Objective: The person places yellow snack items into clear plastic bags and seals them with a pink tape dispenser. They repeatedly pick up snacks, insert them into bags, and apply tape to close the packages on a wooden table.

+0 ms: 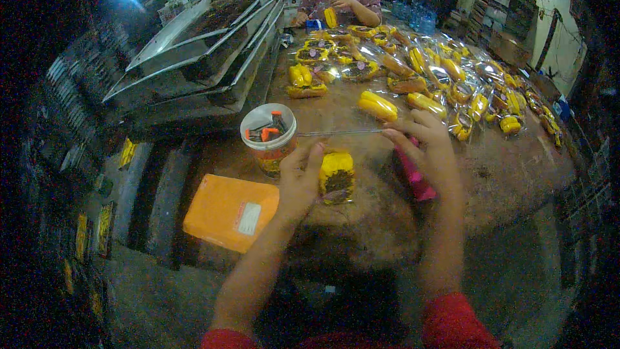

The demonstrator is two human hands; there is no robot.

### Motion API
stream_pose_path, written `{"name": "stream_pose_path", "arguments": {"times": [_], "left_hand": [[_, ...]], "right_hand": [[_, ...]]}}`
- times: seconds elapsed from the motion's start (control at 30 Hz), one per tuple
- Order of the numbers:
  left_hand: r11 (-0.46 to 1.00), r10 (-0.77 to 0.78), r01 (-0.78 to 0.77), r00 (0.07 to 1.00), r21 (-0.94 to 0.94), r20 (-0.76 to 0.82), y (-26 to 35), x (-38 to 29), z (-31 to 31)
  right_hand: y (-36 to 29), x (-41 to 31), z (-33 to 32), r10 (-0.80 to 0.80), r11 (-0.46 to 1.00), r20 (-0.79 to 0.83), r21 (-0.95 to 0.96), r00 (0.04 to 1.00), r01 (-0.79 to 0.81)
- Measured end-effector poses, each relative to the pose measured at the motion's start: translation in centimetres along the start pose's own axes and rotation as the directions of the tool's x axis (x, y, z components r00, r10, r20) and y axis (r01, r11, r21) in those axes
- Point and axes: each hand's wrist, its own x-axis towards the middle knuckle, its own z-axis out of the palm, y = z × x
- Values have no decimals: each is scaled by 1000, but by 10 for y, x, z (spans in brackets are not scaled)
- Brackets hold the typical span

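Observation:
A small clear plastic bag holding yellow bread with a dark brown topping (337,179) is in front of me, near the table's edge. My left hand (301,177) grips the bag's left side between thumb and fingers. Above the bread, a thin shiny line, seemingly the bag's stretched upper edge (346,133), runs across to the fingertips of my right hand (421,138), which pinch its right end. My right hand is somewhat blurred. Partly beneath it lies a bright pink object (417,177) of unclear kind.
Left stand a white bucket (269,143) of black and orange pieces and an orange box (230,211). Many bagged breads (436,72) cover the far right of the wooden table (503,165). Stacked metal trays (208,53) rise at back left. Another person (341,2) sits opposite, beside yellow bread.

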Motion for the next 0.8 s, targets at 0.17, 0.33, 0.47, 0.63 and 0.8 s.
{"name": "stream_pose_path", "arguments": {"times": [0.17,0.33,0.47,0.63,0.8], "left_hand": [[993,84,-82,996,82,-17,9,6,-9],[971,58,-71,996,-228,-65,20,10,-16],[960,28,-58,993,-275,-111,25,9,-16],[935,119,-170,977,-313,-176,28,15,-20],[928,146,-200,972,-315,-185,28,16,-23]], "right_hand": [[-8,3,3,-62,998,-30,-19,998,62],[-11,11,-2,-83,996,-29,-42,996,82],[-13,22,-8,-133,990,-3,-57,991,133],[-17,30,-12,-178,980,-9,-96,984,176],[-18,30,-12,-135,988,38,-77,990,137]]}}
